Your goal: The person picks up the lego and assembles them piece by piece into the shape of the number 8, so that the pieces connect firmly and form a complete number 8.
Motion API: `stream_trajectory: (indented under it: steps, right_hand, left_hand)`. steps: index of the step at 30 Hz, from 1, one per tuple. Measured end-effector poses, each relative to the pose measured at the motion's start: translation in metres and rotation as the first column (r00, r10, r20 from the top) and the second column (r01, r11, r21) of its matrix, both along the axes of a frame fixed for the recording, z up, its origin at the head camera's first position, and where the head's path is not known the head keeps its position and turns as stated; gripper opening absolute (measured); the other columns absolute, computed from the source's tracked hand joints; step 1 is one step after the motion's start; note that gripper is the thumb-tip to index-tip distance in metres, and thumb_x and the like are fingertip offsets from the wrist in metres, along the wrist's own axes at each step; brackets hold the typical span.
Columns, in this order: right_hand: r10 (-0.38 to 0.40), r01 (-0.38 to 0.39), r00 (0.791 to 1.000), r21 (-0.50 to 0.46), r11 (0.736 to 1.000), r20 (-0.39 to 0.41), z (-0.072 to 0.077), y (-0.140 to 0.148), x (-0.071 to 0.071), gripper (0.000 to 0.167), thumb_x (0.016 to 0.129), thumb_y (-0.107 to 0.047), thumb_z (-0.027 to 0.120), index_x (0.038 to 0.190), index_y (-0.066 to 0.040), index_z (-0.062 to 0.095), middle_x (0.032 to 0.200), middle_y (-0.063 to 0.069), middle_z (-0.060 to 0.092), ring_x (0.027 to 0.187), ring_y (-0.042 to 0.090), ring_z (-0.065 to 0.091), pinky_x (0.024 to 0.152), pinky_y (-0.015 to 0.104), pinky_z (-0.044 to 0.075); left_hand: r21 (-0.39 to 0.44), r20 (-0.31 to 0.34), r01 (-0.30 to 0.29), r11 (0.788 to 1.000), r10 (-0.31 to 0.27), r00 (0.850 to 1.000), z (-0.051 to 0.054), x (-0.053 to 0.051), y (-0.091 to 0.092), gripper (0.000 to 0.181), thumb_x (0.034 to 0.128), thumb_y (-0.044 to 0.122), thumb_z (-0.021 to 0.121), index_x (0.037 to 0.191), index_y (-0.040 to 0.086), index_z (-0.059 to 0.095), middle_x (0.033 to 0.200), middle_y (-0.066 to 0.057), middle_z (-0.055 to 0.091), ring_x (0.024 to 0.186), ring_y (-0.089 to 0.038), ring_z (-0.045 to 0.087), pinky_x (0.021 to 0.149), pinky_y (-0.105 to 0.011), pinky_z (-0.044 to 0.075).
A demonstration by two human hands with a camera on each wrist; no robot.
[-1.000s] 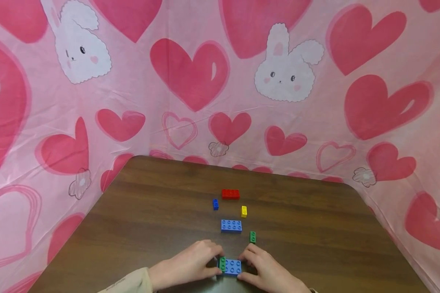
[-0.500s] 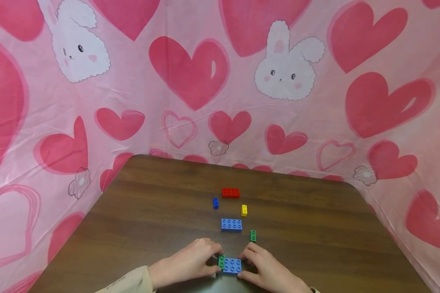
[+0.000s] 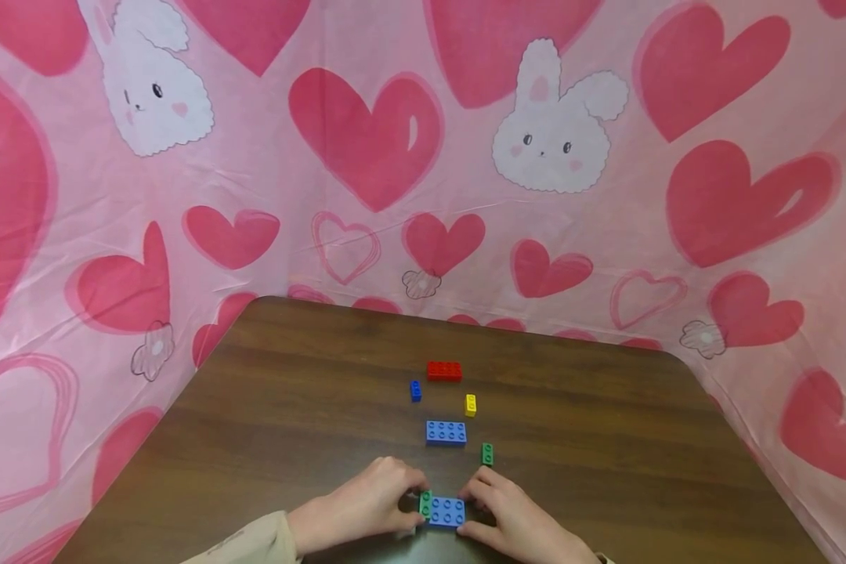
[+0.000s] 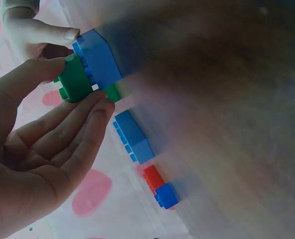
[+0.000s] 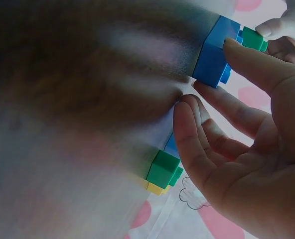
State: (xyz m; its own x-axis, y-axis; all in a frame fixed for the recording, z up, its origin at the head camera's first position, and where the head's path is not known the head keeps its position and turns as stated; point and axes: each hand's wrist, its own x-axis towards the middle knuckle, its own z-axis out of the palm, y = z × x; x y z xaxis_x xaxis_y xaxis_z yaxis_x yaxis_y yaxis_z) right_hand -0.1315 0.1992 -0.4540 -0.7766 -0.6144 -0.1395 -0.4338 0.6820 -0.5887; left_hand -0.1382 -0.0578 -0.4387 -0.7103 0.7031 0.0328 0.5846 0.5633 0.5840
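Green brick (image 3: 425, 505), pinched by left hand (image 3: 366, 498), sits over the left-hand end of a light-blue brick (image 3: 448, 511); right hand (image 3: 509, 515) grips that one's other end. Joining judged begun, not finished (left-wrist view seems to show a gap). Unjoined, beyond both hands on the bench (image 3: 310, 384): second light-blue brick (image 3: 446, 433), second green brick (image 3: 487, 454), yellow brick (image 3: 470, 405), dark-blue brick (image 3: 416, 391), red brick (image 3: 444, 371).

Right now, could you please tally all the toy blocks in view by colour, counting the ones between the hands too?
Blue blocks: 3
Green blocks: 2
Red block: 1
Yellow block: 1
Total: 7
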Motion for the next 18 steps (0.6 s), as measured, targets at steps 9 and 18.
stream_trajectory:
  steps: [9,18]
  right_hand:
    - [0.007,-0.007,1.0,0.013,1.0,-0.024,0.0014,-0.001,0.0018,0.03,0.089,-0.046,0.07,0.105,-0.021,0.066,0.098,-0.012,0.054,0.082,-0.005,0.048,0.071,0.017,0.048]
    - [0.045,-0.046,0.997,-0.015,0.999,-0.056,-0.0008,0.0008,0.0,0.032,0.091,-0.048,0.067,0.105,-0.02,0.066,0.098,-0.01,0.055,0.082,-0.005,0.048,0.069,0.017,0.048]
  left_hand:
    - [0.006,-0.022,-0.001,1.0,0.001,1.0,-0.0011,-0.0014,0.0006,0.024,0.0806,0.023,0.081,0.102,0.013,0.078,0.084,0.008,0.075,0.064,0.007,0.048,0.058,-0.009,0.043]
    - [0.006,0.021,-0.013,1.0,0.012,1.0,0.0015,-0.0021,0.0005,0.025,0.0804,0.022,0.081,0.103,0.013,0.078,0.088,0.006,0.076,0.066,0.006,0.052,0.06,-0.01,0.045]
